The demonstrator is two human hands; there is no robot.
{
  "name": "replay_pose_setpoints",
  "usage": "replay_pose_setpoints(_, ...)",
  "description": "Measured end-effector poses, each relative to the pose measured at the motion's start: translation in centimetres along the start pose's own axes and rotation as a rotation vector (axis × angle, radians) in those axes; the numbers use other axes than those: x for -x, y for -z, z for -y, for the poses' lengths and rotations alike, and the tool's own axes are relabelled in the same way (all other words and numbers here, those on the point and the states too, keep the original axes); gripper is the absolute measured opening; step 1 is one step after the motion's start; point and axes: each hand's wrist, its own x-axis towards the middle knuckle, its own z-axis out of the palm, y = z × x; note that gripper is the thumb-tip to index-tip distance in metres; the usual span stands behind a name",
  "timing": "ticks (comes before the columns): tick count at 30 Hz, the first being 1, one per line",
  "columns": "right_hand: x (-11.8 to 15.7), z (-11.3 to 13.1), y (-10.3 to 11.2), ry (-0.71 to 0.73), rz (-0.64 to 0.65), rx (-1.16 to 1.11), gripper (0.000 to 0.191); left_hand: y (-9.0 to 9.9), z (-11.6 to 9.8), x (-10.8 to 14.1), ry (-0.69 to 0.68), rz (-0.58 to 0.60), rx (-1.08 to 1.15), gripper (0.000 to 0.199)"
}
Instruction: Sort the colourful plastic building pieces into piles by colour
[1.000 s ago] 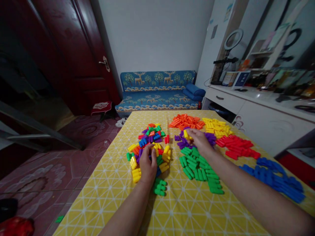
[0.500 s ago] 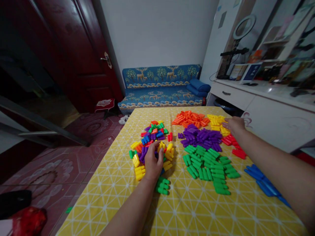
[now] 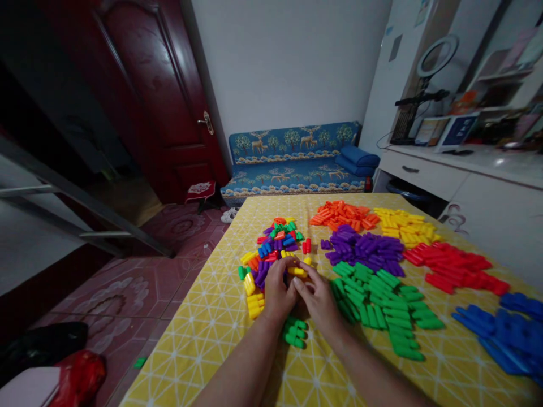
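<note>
My left hand (image 3: 280, 288) and my right hand (image 3: 317, 295) meet at the near right side of a mixed pile of plastic building blocks (image 3: 259, 271). Both have their fingers curled around yellow building blocks (image 3: 297, 272), with the thumbs close together. The fingers partly hide these blocks, and whether they are lifted or still resting on the pile cannot be seen. Yellow, purple, blue, red, orange and green pieces make up the mixed pile. Just below my wrists lie joined green blocks (image 3: 294, 332).
Sorted heaps cover the table's right side: orange (image 3: 343, 215), yellow (image 3: 407, 227), purple (image 3: 365, 250), green (image 3: 384, 302), red (image 3: 458, 267) and blue (image 3: 504, 333). Beyond the yellow tablecloth (image 3: 199, 339) stands a blue sofa (image 3: 292, 175). A white dresser (image 3: 492, 209) is at right.
My right hand has come back from the yellow heap at the far right to meet my left hand at the mixed pile. The view has shifted slightly.
</note>
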Motion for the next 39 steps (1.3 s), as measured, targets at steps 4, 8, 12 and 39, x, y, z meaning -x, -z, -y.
replay_pose_setpoints(4,-0.6,-1.2,0.6,-0.047,-0.052,-0.07,0.039,-0.3,-0.2,-0.1,0.002,0.024,-0.021,0.04)
replay_pose_setpoints(8,-1.0,-1.3,1.0,-0.117,-0.06,-0.125,0.044,-0.4,-0.3,-0.2,0.0,0.052,-0.02,0.037)
replay_pose_setpoints(12,-1.0,-1.5,0.7,-0.111,-0.028,-0.102,0.04,-0.3,-0.3,-0.3,0.004,0.041,-0.012,0.037)
replay_pose_setpoints(39,-1.0,-1.7,0.8,-0.105,-0.052,-0.112,0.04,-0.3,-0.3,-0.3,0.069,-0.036,0.033,0.068)
